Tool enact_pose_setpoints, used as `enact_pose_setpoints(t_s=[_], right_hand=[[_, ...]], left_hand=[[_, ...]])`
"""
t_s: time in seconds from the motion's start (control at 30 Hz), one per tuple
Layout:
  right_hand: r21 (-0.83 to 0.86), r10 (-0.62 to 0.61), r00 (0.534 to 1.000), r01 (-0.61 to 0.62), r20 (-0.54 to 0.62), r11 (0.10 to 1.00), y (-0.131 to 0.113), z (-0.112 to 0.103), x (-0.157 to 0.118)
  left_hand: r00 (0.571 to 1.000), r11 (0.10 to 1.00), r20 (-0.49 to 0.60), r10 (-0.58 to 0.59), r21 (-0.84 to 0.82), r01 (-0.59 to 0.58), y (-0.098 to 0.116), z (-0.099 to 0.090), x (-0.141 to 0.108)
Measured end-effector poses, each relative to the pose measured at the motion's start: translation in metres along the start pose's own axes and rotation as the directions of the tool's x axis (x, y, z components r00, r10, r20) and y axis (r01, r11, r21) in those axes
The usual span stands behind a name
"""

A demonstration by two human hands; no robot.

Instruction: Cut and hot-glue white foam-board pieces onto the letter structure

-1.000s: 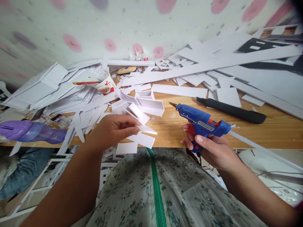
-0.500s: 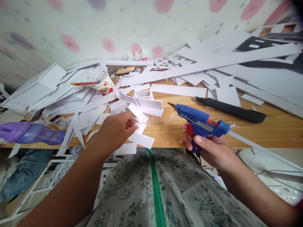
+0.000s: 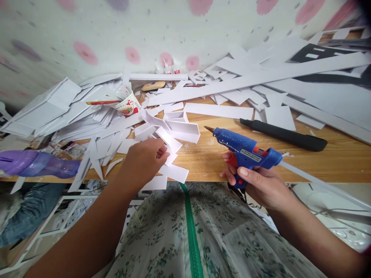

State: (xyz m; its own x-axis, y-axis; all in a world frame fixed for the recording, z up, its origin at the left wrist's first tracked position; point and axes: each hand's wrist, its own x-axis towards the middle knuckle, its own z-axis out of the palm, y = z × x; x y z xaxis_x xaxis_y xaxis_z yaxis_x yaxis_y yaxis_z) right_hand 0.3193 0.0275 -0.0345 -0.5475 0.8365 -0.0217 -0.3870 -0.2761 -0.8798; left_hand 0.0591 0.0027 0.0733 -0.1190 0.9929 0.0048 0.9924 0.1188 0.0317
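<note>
My right hand (image 3: 255, 179) is wrapped round the handle of a blue hot glue gun (image 3: 243, 146) with a red trigger. Its nozzle points left over the table, and a long white glue stick (image 3: 321, 183) trails from its back end. Above some small white board pieces (image 3: 174, 172) at the table's front edge is my left hand (image 3: 147, 160), its fingers curled and the thumb against them. Whatever those fingers may grip is hidden. Just beyond it stand small folded or joined white board pieces (image 3: 182, 131).
A black-handled cutter (image 3: 282, 134) lies right of the glue gun's nozzle. White strips and offcuts (image 3: 232, 87) cover the back of the wooden table (image 3: 208, 166). At the left are a paper cup (image 3: 129, 105) with a red pen-like stick and a purple bottle (image 3: 37, 164).
My left hand has shifted very slightly over the small white pieces, its fingers still curled. The right hand and the glue gun have hardly moved.
</note>
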Motion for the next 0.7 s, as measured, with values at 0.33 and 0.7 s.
enact_pose_setpoints(t_s=[0.33,0.7], right_hand=[[0.035,0.004,1.000,-0.003,-0.011,0.999,-0.002,0.003,0.001],[0.023,-0.008,1.000,0.007,0.012,1.000,0.000,0.000,-0.001]], left_hand=[[1.000,1.000,-0.005,-0.018,-0.012,0.017,0.000,0.002,0.003],[0.994,0.996,-0.070,-0.087,-0.012,0.087,-0.001,0.013,-0.001]])
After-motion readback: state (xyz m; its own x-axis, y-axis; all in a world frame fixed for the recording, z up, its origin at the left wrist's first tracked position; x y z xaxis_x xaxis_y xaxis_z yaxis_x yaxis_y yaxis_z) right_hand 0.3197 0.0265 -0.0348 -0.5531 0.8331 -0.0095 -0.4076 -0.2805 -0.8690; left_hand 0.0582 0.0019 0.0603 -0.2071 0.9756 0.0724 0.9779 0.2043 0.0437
